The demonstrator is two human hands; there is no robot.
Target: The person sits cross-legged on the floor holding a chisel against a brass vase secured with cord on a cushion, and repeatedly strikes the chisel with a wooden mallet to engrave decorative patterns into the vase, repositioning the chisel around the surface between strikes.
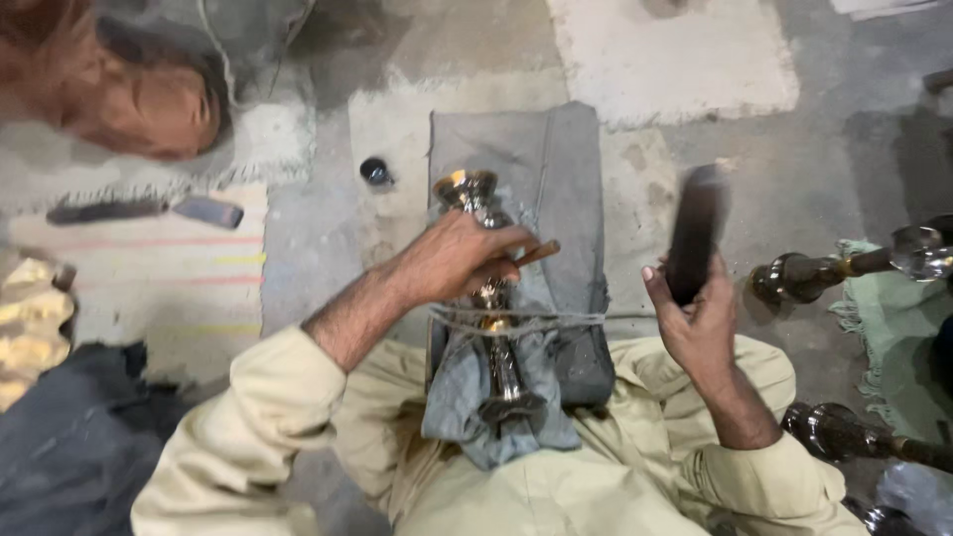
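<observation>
While left hand (452,260) grips metal stem (491,298), right hand (695,323) holds dark mallet (695,233) beside

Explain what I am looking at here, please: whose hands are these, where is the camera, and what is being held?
This is one picture from a camera worn on a person's head, looking down at their own lap and hands. The person sits on a grey concrete floor in pale khaki clothes. A shiny turned metal stem lies along a grey padded block, wrapped in grey cloth and tied down with cord. The left hand rests on the stem and grips a thin brown stick-like tool. The right hand holds up a dark, blurred, bar-shaped tool. More shiny metal stems lie at the right on a green cloth. A small dark round cap sits on the floor.
</observation>
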